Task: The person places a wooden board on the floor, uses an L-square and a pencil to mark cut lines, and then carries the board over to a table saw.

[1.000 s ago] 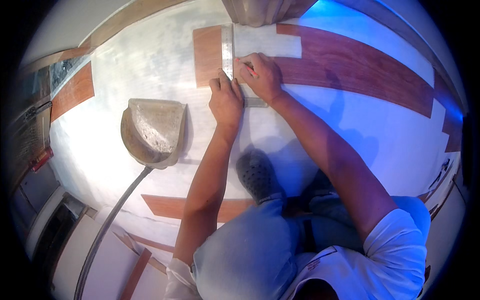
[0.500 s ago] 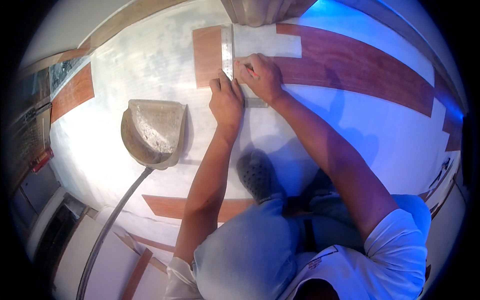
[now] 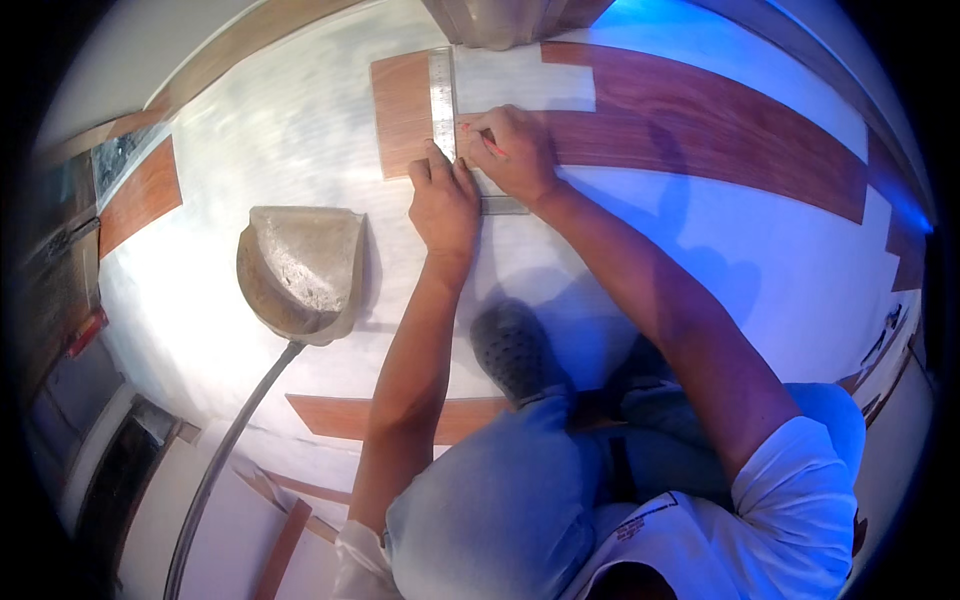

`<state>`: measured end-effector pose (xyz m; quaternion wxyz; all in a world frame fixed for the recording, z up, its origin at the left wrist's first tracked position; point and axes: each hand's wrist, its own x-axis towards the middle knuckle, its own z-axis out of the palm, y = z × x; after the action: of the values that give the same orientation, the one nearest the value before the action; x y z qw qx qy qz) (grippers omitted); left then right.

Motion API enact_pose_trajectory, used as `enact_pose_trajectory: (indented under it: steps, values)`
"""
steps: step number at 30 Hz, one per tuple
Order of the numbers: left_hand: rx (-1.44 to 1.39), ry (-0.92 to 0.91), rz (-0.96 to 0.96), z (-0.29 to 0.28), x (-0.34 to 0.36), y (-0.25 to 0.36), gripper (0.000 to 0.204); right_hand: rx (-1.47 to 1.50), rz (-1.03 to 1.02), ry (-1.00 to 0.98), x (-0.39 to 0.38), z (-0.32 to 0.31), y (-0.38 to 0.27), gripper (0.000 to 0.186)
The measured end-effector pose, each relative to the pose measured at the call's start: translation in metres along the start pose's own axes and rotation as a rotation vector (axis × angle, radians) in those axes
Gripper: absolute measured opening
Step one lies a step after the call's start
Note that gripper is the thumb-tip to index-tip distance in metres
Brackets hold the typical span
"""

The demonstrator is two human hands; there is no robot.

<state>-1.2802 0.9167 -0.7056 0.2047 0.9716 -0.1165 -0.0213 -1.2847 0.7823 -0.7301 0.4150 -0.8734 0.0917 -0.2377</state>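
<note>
A metal try square lies across a reddish wood-look plank, its short arm extending right below my hands. The fingers of my left hand press onto the square's lower part, holding it against the plank. My right hand is closed around a thin red pencil, with its tip beside the square's right edge. A longer wood-look plank runs off to the right, with a notch cut into its upper left.
A dustpan with a long handle lies to my left on the white floor. More plank pieces lie at left, right and below. A brown fixture stands at the top. My shoes and bent knees fill the lower middle.
The view has shifted slightly, so the planks and square appear a little further left. My hands stay at the square, the pencil still in my right hand.
</note>
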Motion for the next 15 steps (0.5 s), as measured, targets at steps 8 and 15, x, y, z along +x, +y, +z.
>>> enact_pose_trajectory:
  steps: [8, 15]
  values:
    - [0.004, 0.001, 0.020, 0.000, 0.000, 0.000, 0.046, -0.007, 0.028, 0.010, -0.001, 0.000, 0.001, 0.014]
    - [-0.072, 0.016, 0.027, -0.009, -0.007, -0.011, 0.045, 0.249, 0.249, -0.111, -0.001, -0.010, 0.003, 0.011]
